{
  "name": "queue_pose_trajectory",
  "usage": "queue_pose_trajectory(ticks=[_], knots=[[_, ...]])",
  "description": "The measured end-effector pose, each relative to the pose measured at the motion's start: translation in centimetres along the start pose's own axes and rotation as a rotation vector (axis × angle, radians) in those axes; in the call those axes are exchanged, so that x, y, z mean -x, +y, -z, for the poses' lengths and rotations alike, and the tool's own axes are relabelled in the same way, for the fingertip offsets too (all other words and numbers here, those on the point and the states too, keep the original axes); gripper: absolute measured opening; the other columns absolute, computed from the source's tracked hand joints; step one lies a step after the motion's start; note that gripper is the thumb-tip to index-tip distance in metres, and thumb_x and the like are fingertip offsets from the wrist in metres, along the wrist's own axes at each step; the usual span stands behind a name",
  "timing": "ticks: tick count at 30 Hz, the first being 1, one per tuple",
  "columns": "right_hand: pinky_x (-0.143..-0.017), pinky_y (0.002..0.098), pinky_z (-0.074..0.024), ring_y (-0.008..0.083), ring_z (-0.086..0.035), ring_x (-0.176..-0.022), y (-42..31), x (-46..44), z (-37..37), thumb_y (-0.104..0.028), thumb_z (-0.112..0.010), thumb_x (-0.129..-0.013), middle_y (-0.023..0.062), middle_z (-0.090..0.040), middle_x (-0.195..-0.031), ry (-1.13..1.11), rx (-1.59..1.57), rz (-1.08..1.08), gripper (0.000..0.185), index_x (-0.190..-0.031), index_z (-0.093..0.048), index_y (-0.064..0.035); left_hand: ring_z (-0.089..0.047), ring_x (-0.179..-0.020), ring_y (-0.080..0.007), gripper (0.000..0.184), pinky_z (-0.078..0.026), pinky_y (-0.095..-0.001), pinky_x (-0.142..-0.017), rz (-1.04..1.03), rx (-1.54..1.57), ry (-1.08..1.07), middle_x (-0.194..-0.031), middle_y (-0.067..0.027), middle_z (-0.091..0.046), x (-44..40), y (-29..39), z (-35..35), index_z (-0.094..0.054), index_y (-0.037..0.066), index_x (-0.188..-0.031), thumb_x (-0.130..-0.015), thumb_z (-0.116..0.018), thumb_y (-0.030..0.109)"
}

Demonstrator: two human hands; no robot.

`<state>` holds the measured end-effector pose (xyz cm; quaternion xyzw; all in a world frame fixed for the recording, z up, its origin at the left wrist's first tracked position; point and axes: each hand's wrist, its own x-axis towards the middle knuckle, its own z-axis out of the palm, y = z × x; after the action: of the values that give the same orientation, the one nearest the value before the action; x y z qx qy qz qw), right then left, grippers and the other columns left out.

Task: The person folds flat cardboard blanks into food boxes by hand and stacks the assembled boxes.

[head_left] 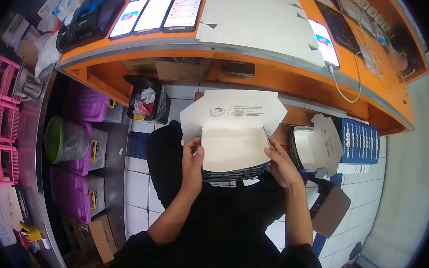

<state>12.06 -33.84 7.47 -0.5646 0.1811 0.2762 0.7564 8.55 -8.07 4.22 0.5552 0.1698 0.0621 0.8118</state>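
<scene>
The stack of open paper boxes (234, 148) is in front of your body, its top lid raised (printed with a logo and small text). Your left hand (192, 162) and right hand (283, 164) hold it from both sides, fingers closed around its walls. Right of the stack sits another open box (309, 146); left of it, a black bin (149, 104). Beyond the stack, the counter (259, 56) carries flat white cardboard (257, 20) and lit phones (155, 13).

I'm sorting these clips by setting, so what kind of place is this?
Probably a takeaway's packing corner: a nested stack of white-lined paper food boxes, a row of lit smartphones and flattened white cartons suggest it.
</scene>
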Motion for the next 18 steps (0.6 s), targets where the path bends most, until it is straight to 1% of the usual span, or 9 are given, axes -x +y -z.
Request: queue_pose_trajectory(ticks=[2, 5, 8, 10, 11, 13, 14, 16, 18], knots=[[-0.1, 0.0355, -0.045, 0.0234, -0.053, -0.126, 0.8, 0.4, 0.7, -0.027, -0.066, -0.097, 0.0155, -0.051, -0.145, -0.049, -0.026, 0.021, 0.072, -0.158, -0.031, -0.0081, -0.056, -0.102, -0.0137, 0.04, -0.045, -0.028, -0.093, -0.064, -0.127, -0.034, -0.114, -0.009, -0.058, 0.3, -0.2, -0.1, -0.05, 0.0, -0.13, -0.103, -0.059, 0.029], [-0.102, 0.0346, -0.0444, 0.0243, -0.052, -0.131, 1.0, 1.0, 0.9, -0.02, -0.068, -0.095, 0.0173, -0.049, -0.149, -0.1, 0.021, 0.072, 0.074, -0.157, -0.031, -0.0081, -0.054, -0.106, -0.0157, 0.043, -0.043, -0.0299, -0.095, 0.025, -0.136, -0.011, -0.119, -0.0109, -0.056, 0.4, 0.1, -0.6, -0.049, 0.0, -0.133, -0.102, -0.059, 0.028], [-0.107, 0.0383, -0.042, 0.0251, -0.049, -0.135, 1.4, 1.0, 1.3, -0.03, -0.066, -0.098, 0.0157, -0.048, -0.15, -0.102, 0.072, 0.084, 0.072, -0.158, -0.03, -0.0097, -0.054, -0.105, -0.0162, 0.044, -0.043, -0.0307, -0.095, -0.007, -0.15, -0.016, -0.12, -0.011, -0.056, 0.1, -0.7, 0.2, -0.05, 0.0, -0.132, -0.105, -0.055, 0.035], [-0.111, 0.0446, -0.038, 0.0268, -0.045, -0.139, 2.6, 0.1, 2.4, -0.048, -0.056, -0.102, 0.0141, -0.047, -0.152, -0.081, -0.021, 0.114, 0.072, -0.158, -0.03, -0.0103, -0.051, -0.124, -0.0219, 0.056, -0.037, -0.0355, -0.109, -0.096, -0.101, -0.021, -0.133, -0.0122, -0.054, -0.2, -1.8, 1.8, -0.046, 0.0, -0.138, -0.108, -0.042, 0.048], [-0.111, 0.0446, -0.038, 0.0268, -0.045, -0.139, 3.8, -0.8, 3.1, -0.048, -0.056, -0.102, 0.0141, -0.047, -0.152, -0.082, -0.022, 0.116, 0.072, -0.158, -0.03, -0.0103, -0.051, -0.124, -0.0219, 0.056, -0.037, -0.0355, -0.109, -0.098, -0.102, -0.021, -0.133, -0.0122, -0.054, -0.3, -2.2, 2.3, -0.046, 0.0, -0.138, -0.108, -0.042, 0.048], [-0.114, 0.0495, -0.0336, 0.0282, -0.04, -0.142, 7.1, -2.8, 4.6, -0.063, -0.039, -0.104, 0.0126, -0.044, -0.155, -0.06, 0.139, 0.246, 0.077, -0.159, -0.029, -0.0104, -0.044, -0.136, -0.0258, 0.069, -0.03, -0.039, -0.116, -0.06, -0.237, 0.037, -0.146, -0.0132, -0.048, -0.6, -3.1, 2.9, -0.042, 0.002, -0.147, -0.109, -0.025, 0.058], [-0.114, 0.0495, -0.0336, 0.0282, -0.04, -0.142, 8.4, -3.1, 4.5, -0.063, -0.039, -0.104, 0.0126, -0.044, -0.155, -0.062, 0.137, 0.251, 0.077, -0.159, -0.029, -0.0104, -0.044, -0.136, -0.0258, 0.069, -0.03, -0.039, -0.116, -0.064, -0.238, 0.036, -0.146, -0.0132, -0.048, -0.7, -4.2, 3.2, -0.042, 0.002, -0.147, -0.109, -0.025, 0.058], [-0.115, 0.0472, -0.0329, 0.0285, -0.037, -0.144, 9.1, -3.5, 2.5, -0.067, -0.029, -0.105, 0.0127, -0.041, -0.157, -0.035, 0.068, 0.144, 0.079, -0.159, -0.029, -0.0103, -0.034, -0.145, -0.0256, 0.076, -0.022, -0.0403, -0.121, 0.105, -0.091, -0.229, -0.158, -0.0128, -0.037, -1.0, -4.8, 2.6, -0.038, 0.005, -0.153, -0.107, -0.017, 0.062], [-0.114, 0.0448, -0.0348, 0.0299, -0.043, -0.14, 7.3, -3.6, 1.6, -0.069, -0.023, -0.104, 0.0132, -0.045, -0.154, 0.026, 0.17, 0.121, 0.081, -0.159, -0.032, -0.0102, -0.028, -0.15, -0.0283, 0.082, -0.021, -0.039, -0.122, -0.005, -0.292, -0.291, -0.161, -0.0166, -0.035, -2.3, -4.1, 2.6, -0.032, 0.003, -0.157, -0.106, -0.015, 0.064]])
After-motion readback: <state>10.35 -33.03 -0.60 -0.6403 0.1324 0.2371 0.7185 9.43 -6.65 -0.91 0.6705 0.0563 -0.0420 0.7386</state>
